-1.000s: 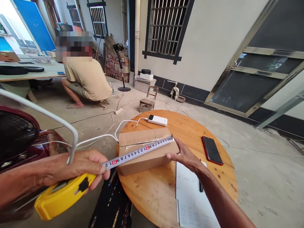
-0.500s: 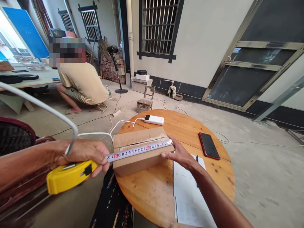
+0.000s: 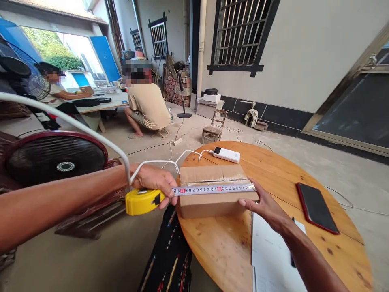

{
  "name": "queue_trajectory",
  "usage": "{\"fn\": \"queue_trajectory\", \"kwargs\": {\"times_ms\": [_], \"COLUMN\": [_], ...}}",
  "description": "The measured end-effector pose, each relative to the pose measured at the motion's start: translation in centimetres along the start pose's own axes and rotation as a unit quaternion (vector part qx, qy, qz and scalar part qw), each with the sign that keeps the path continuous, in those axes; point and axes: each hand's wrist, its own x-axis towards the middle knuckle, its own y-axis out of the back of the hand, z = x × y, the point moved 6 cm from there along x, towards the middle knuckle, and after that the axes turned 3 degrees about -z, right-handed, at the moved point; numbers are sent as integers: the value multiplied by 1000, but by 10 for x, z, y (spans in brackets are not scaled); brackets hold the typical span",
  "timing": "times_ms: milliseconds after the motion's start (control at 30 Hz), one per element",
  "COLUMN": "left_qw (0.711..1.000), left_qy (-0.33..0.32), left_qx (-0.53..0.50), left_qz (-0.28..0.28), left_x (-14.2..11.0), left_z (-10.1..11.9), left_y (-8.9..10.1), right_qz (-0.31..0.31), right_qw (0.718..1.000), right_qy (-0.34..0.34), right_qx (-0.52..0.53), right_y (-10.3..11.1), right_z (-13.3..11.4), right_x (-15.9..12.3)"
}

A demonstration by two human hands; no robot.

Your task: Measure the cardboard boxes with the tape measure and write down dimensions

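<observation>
The left hand (image 3: pixel 158 183), near the middle of the frame, grips a yellow tape measure (image 3: pixel 142 202), its thumb and fingers closing where the blade (image 3: pixel 209 190) leaves the case. The blade runs to the right across the top of a cardboard box (image 3: pixel 212 207), which sits in the centre of the frame on the left part of a round wooden table (image 3: pixel 215 247). The right hand (image 3: pixel 263 200) is curved around the right end of the box, thumb on its front side, fingers by the blade's end; how firmly they press cannot be told.

A thick white cable (image 3: pixel 91 126) arcs in from the left edge and passes in front of the left wrist. Below the right hand lie papers (image 3: pixel 267 251), partly covered by the right forearm, which also hides part of a black pen (image 3: pixel 293 259). Behind the box is a white power bank (image 3: pixel 227 155) with a cable plugged in; a red-edged phone (image 3: pixel 317 209) lies to the right.

A low wooden chair (image 3: pixel 214 129) stands just beyond the table. At left is a round, red-rimmed object (image 3: pixel 65 166). In the upper left, one person (image 3: pixel 148 105) sits low beside a long table (image 3: pixel 114 99), another (image 3: pixel 57 91) sits behind it, and a standing fan (image 3: pixel 182 91) is nearby.
</observation>
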Motion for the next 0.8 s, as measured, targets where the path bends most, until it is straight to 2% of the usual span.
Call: {"fn": "queue_trajectory", "kwargs": {"times_ms": [167, 267, 367, 433, 500, 567, 633, 733, 800], "left_qw": [999, 998, 996, 994, 991, 988, 982, 973, 967], "left_qy": [-16, -28, -56, -81, -100, -110, -124, -139, -149], "left_qx": [-8, -26, -55, -76, -94, -106, -144, -185, -208], "left_qz": [-31, -53, -45, -24, -4, 8, 9, -25, -22], "left_x": [1, -1, -7, -14, -20, -22, -18, -3, 7], "left_z": [-1, 0, 0, -5, -16, -32, -51, -78, -93], "left_y": [0, -3, -6, -9, -12, -17, -22, -33, -36], "right_qz": [1, 10, 56, 108, 128, 91, 15, -102, -136], "right_qw": [1000, 998, 989, 964, 917, 863, 825, 798, 792], "right_qy": [-1, -24, -24, 26, 103, 179, 220, 238, 232], "right_qx": [-18, -54, -137, -241, -363, -463, -521, -545, -549], "right_y": [-2, -2, 4, 9, 5, -11, -30, -54, -58], "right_z": [-3, -2, -2, -13, -34, -57, -74, -87, -87], "right_x": [0, -2, -8, -14, -16, -12, 2, 29, 42]}}
